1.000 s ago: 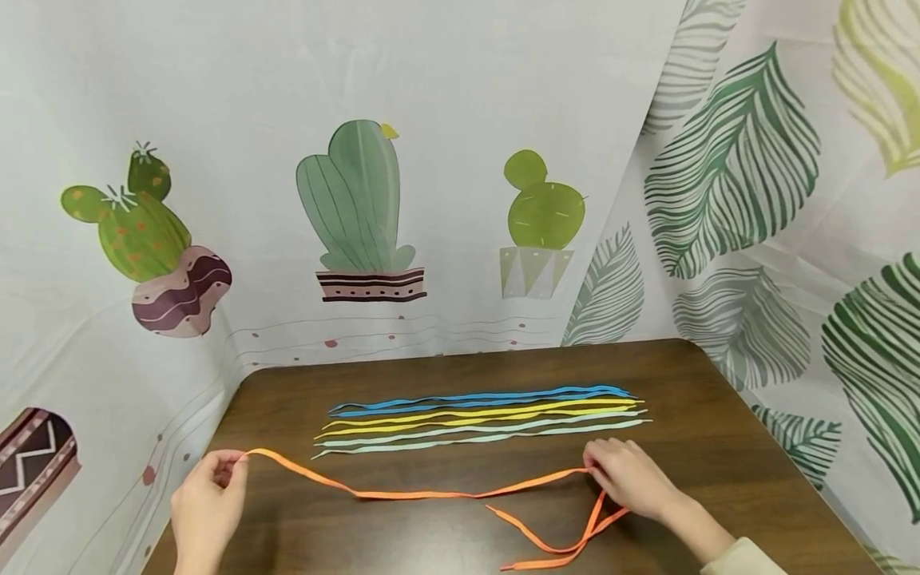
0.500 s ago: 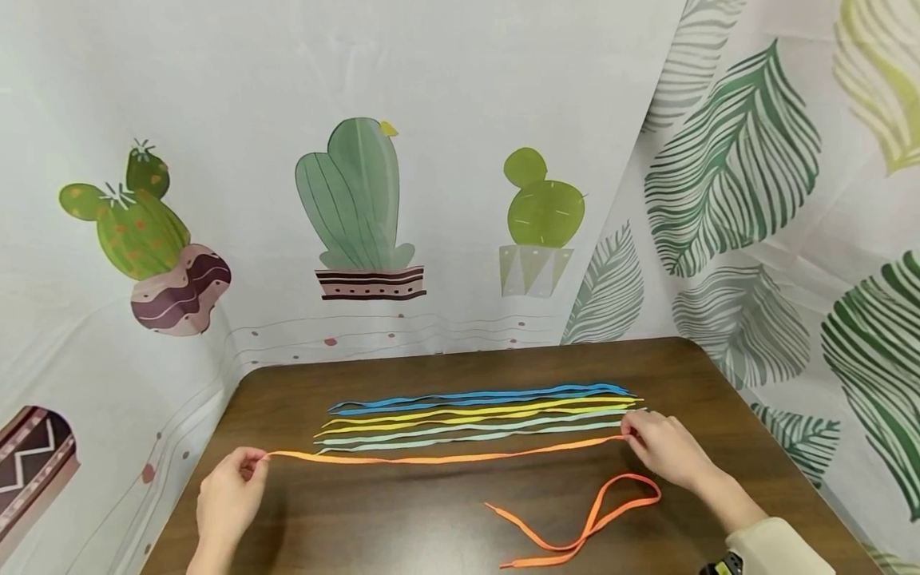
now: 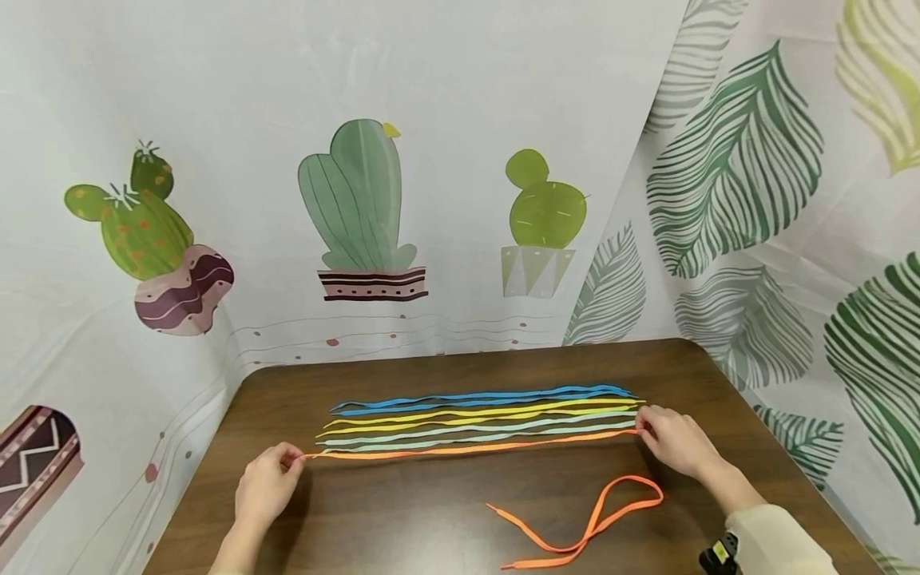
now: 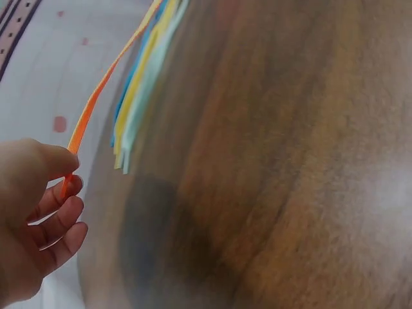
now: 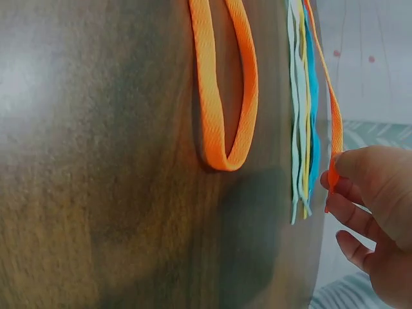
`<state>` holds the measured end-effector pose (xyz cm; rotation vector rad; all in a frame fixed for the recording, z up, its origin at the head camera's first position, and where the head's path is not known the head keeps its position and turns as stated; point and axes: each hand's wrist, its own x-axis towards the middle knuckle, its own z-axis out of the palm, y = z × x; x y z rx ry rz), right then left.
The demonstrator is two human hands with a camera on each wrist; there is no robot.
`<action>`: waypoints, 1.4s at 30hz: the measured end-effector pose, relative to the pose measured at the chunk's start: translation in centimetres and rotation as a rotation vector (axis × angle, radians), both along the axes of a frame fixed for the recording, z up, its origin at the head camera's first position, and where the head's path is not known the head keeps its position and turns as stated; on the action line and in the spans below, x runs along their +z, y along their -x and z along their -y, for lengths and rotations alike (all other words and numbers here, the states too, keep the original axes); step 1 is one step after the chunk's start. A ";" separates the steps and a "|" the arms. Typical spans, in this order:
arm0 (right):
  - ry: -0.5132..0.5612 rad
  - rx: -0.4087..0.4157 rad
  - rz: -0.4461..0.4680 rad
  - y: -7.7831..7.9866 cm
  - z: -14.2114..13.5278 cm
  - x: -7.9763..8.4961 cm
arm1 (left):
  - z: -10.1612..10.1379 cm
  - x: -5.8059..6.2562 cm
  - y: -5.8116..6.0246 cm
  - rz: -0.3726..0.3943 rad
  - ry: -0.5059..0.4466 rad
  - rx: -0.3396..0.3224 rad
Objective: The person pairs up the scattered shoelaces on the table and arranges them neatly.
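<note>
An orange shoelace (image 3: 460, 450) stretches nearly straight between my two hands, just in front of the row of laid-out laces. My left hand (image 3: 269, 483) pinches its left end between thumb and index finger. With thumb and fingertips my right hand (image 3: 679, 442) pinches the other end. Both wrist views show the lace (image 4: 90, 106) held above the table. Behind it lie mint shoelaces (image 3: 474, 433), yellow shoelaces (image 3: 474, 415) and blue shoelaces (image 3: 474, 397), side by side in colour order. A second orange shoelace (image 3: 592, 523) lies looped and crossed near the front.
The brown wooden table (image 3: 374, 527) has rounded far corners. A white cloth (image 3: 460, 184) printed with cacti hangs behind it, and a leaf-patterned cloth (image 3: 740, 184) hangs at the right. A small black device (image 3: 719, 553) sits at my right sleeve.
The held orange lace was slack and nearer the front; both hands have pulled it taut and carried it back to the mint laces. The second orange lace has come free of my right hand.
</note>
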<state>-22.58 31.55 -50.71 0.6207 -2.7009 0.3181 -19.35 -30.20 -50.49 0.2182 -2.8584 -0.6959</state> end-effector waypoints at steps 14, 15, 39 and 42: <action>-0.028 -0.097 0.115 1.0 -1.3 -0.8 | -1.5 -1.2 1.7 0.033 0.038 -0.057; -0.030 -0.102 0.126 1.0 -1.4 -0.8 | -1.5 -1.2 1.8 0.040 0.042 -0.058; -0.075 -0.129 0.170 1.5 -1.2 -1.8 | -1.4 -1.5 2.2 0.102 0.078 -0.085; -0.081 -0.132 0.183 1.5 -1.2 -1.9 | -1.5 -1.5 2.3 0.104 0.081 -0.087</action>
